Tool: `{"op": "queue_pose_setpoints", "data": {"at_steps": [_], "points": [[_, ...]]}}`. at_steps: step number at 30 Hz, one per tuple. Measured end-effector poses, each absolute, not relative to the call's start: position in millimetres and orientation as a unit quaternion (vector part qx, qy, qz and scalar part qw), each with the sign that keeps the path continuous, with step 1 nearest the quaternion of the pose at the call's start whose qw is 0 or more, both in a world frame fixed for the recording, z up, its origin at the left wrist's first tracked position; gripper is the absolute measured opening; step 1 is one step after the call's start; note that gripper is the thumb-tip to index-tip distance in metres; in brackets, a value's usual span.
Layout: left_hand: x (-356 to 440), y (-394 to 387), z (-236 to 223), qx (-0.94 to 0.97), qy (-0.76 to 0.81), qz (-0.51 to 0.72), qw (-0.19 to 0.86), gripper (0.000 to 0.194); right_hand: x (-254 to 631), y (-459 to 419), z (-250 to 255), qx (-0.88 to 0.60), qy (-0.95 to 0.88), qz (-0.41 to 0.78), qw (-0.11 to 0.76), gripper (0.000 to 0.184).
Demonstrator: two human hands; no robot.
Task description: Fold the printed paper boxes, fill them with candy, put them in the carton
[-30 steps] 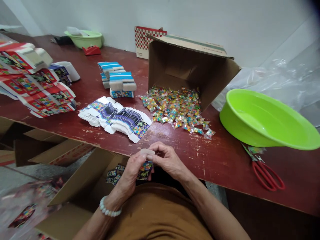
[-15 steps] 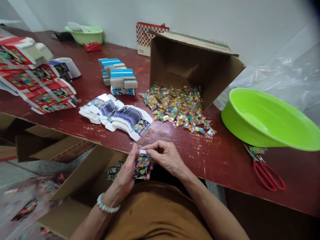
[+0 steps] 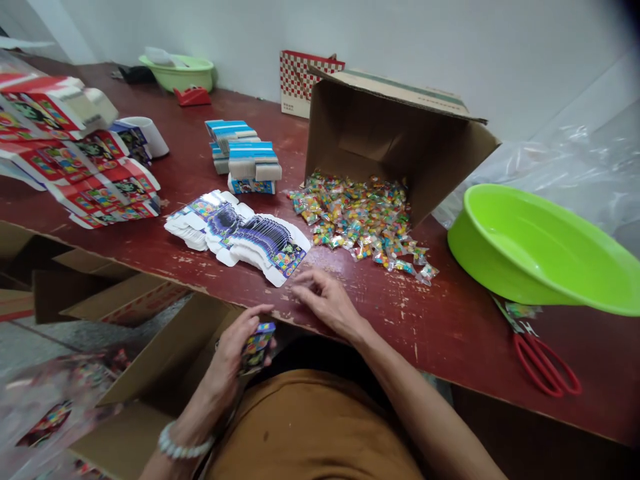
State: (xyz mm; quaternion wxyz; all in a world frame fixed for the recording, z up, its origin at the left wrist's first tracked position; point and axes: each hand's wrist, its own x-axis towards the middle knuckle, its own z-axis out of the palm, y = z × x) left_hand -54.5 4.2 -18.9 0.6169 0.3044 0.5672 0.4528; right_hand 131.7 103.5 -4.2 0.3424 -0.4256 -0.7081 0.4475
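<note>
My left hand [image 3: 235, 350] is closed round a small folded colourful box [image 3: 257, 345], held below the table edge over an open cardboard carton [image 3: 165, 363]. My right hand [image 3: 323, 300] rests on the red table [image 3: 450, 320] with fingers loosely spread and nothing in it, close to the near end of a fanned stack of flat printed box blanks [image 3: 240, 233]. A heap of small wrapped candies [image 3: 360, 220] spills out of a tipped cardboard box [image 3: 400, 140] behind.
A lime green basin [image 3: 540, 247] and red scissors [image 3: 545, 360] lie at the right. Red printed cartons [image 3: 75, 160] are piled at the left, blue-striped boxes [image 3: 247, 160] stand mid-table. A green bowl [image 3: 177, 70], tape dispenser [image 3: 193, 97] and checked bag [image 3: 300, 80] stand by the wall.
My hands have parted: the left lowered the closed box towards the carton below the table, and the right let go and moved up onto the table near the flat blanks.
</note>
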Motion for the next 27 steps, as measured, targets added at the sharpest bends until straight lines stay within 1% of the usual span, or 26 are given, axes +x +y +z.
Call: {"op": "queue_pose_setpoints", "data": {"at_steps": [1,3,6,9,11,14,17,19,20,21,23,25,27], "points": [[-68.2,-1.7,-24.4,0.351,0.611,0.432,0.563,0.050,129.4,117.2,-5.0,-0.475,-0.704,0.402,0.342,0.020],[-91.1,-11.4,-32.6,0.441,0.690,0.372,0.437,0.054,123.7,143.1,-6.1,-0.531,-0.716,0.314,0.326,0.037],[-100.9,-12.1,-33.5,0.522,0.752,0.315,0.251,0.051,112.4,167.6,-5.4,-0.575,-0.741,0.241,0.250,0.058],[-83.0,10.4,-24.2,0.608,0.740,0.286,0.026,0.043,102.4,173.4,-2.5,-0.614,-0.744,0.203,0.167,0.066],[-67.8,34.1,-18.8,0.649,0.718,0.243,-0.071,0.041,98.8,171.8,-1.0,-0.621,-0.745,0.189,0.150,0.066],[-55.4,66.4,-19.1,0.674,0.703,0.199,-0.107,0.041,97.2,168.5,-2.3,-0.635,-0.733,0.179,0.170,0.066],[-55.1,80.4,-26.0,0.662,0.711,0.215,-0.101,0.037,97.9,166.8,-9.2,-0.645,-0.710,0.188,0.209,0.063],[-56.7,79.7,-28.9,0.658,0.712,0.227,-0.093,0.038,99.9,166.6,-16.2,-0.641,-0.692,0.206,0.260,0.061],[-57.1,77.7,-29.1,0.657,0.713,0.228,-0.090,0.040,101.8,166.8,-19.9,-0.635,-0.673,0.227,0.303,0.060],[-57.3,75.4,-28.5,0.657,0.714,0.226,-0.088,0.042,104.2,167.0,-23.4,-0.626,-0.648,0.259,0.350,0.056],[-56.7,71.0,-25.5,0.655,0.719,0.218,-0.085,0.047,110.9,167.6,-28.9,-0.598,-0.591,0.331,0.429,0.043],[-55.8,68.4,-21.9,0.657,0.720,0.209,-0.080,0.046,118.8,168.2,-32.1,-0.570,-0.554,0.389,0.466,0.028],[-55.0,67.5,-19.0,0.665,0.715,0.203,-0.068,0.040,125.9,168.3,-33.7,-0.553,-0.545,0.414,0.474,0.024]]}}
